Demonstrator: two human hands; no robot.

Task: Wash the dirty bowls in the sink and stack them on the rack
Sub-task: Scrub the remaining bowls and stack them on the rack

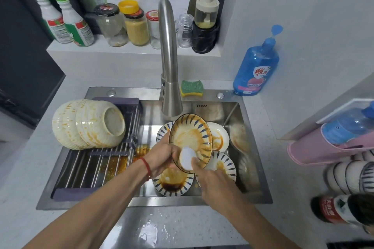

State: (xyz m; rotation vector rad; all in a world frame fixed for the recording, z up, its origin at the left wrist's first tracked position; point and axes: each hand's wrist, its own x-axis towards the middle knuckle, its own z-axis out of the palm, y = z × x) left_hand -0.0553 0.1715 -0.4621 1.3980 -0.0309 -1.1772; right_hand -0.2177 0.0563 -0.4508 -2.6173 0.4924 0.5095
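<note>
A sauce-smeared bowl (191, 137) with blue leaf marks round its rim is tilted up over the steel sink (249, 153). My left hand (162, 156) grips its lower left rim. My right hand (210, 178) holds a white sponge (188, 157) against the bowl's inside near the bottom edge. Several more dirty patterned bowls (174, 184) lie in the basin under and behind it. On the roll-up rack (97, 168) over the sink's left half, three stained cream bowls (89, 123) lie nested on their sides.
The tall faucet (169, 62) rises just behind the held bowl. A green-yellow sponge (191, 87) and a blue soap bottle (256, 66) stand at the sink's back edge. Jars and spray bottles line the ledge behind. At the right counter edge sit stacked bowls (352, 176).
</note>
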